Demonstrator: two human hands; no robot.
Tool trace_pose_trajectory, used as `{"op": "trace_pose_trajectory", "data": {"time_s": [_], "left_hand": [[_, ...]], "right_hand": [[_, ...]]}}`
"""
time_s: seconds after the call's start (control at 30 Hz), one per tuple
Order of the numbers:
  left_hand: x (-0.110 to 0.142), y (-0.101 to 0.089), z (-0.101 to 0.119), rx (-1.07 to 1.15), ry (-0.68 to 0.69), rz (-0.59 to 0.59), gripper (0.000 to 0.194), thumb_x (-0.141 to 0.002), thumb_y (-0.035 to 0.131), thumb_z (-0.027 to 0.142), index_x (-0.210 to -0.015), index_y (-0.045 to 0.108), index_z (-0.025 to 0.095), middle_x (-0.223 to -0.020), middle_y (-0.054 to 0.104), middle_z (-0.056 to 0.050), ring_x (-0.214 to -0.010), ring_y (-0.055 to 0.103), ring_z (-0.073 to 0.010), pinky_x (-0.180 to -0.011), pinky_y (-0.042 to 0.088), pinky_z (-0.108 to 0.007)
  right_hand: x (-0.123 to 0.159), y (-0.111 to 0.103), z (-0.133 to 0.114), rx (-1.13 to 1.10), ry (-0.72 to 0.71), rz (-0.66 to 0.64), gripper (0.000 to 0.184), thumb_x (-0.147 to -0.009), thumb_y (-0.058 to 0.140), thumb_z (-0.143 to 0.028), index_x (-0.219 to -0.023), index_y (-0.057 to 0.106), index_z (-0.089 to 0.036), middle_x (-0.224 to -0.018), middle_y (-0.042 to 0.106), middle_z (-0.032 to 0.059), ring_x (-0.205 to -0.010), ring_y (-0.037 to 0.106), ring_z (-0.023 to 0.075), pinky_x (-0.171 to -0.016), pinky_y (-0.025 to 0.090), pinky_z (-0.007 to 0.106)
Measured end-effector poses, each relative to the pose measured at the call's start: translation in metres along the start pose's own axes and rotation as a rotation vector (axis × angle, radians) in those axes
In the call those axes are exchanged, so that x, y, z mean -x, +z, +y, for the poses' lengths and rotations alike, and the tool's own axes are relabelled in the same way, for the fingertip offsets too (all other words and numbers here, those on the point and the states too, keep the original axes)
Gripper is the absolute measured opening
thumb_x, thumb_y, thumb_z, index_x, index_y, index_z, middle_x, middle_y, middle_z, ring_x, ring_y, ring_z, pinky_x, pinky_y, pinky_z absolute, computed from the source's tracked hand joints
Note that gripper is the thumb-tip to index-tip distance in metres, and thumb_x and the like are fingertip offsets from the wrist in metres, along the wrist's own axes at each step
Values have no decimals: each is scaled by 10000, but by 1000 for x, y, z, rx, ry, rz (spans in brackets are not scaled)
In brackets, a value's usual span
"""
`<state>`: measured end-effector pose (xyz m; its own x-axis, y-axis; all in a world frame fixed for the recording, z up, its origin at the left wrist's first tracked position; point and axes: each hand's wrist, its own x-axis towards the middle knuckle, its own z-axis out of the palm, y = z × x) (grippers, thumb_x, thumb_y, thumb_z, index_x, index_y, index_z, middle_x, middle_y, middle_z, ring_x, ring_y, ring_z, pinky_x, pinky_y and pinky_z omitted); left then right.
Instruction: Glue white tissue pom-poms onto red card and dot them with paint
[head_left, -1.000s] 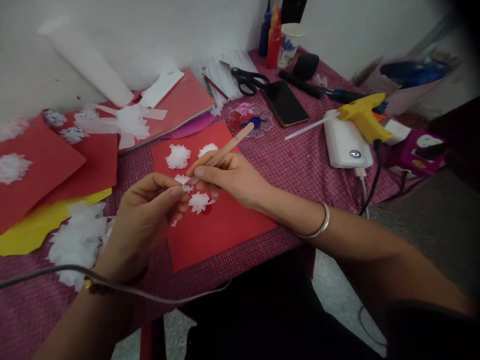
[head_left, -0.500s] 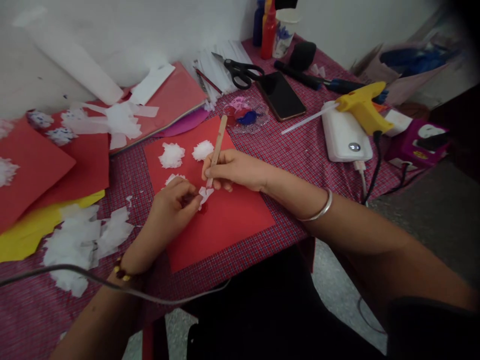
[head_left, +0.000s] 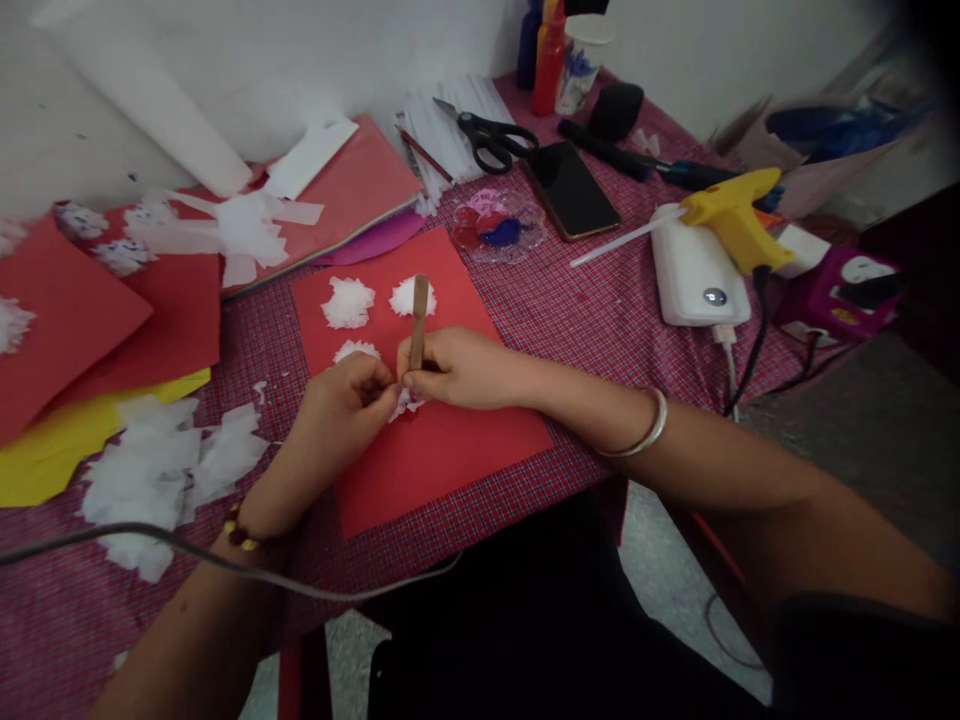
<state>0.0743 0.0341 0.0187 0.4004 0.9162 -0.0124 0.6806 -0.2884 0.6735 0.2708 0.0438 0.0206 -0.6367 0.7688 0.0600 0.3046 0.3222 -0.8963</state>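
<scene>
My right hand point(head_left: 465, 370) is closed round a wooden craft stick point(head_left: 420, 315), held almost upright over a red paper sheet point(head_left: 450, 450). Under its fingertips a small white tissue paper piece point(head_left: 406, 403) lies on the red sheet, partly covered by my fingers. My left hand point(head_left: 349, 405) is pinched, fingertips meeting the right hand's at the edge of that piece. Higher on the sheet are white tissue tufts: one at upper left point(head_left: 348, 302), another point(head_left: 405, 296) behind the stick, and a third point(head_left: 357, 350) partly behind my left hand.
Loose white tissue squares point(head_left: 142, 470) lie at left, near stacked red papers point(head_left: 180, 320). Behind are scissors point(head_left: 491, 135), a phone point(head_left: 574, 190) and a paint-smeared clear dish point(head_left: 499, 228). A yellow glue gun point(head_left: 739, 215) rests on a white power bank point(head_left: 697, 270). A cable point(head_left: 180, 548) crosses the front left.
My right hand has moved down and slightly left, and the craft stick now stands more upright. The fingertips of both hands have come together over the tissue piece.
</scene>
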Motion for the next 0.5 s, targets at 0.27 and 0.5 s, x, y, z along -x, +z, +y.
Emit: {"op": "trace_pose_trajectory", "data": {"time_s": [0.27,0.5], "left_hand": [[21,-49,14,131,-148,295,128,-868,640,334,-897,702,226,-777,666,39,-698,576,-113,-623,444,-252],[67,-117,-24,27,-367,445,178,-811,719,400,-786,710,224,-683,662,32,-645,589,-134,-579,453,-249]], "right_hand": [[-5,-1,2,-493,214,177,169,-916,511,-114,-765,548,-179,-581,532,-52,-495,466,84,-477,380,206],[-3,-4,0,-684,288,314,129,-901,557,-108,-795,612,-158,-492,443,-78,-433,389,66,-407,336,186]]}}
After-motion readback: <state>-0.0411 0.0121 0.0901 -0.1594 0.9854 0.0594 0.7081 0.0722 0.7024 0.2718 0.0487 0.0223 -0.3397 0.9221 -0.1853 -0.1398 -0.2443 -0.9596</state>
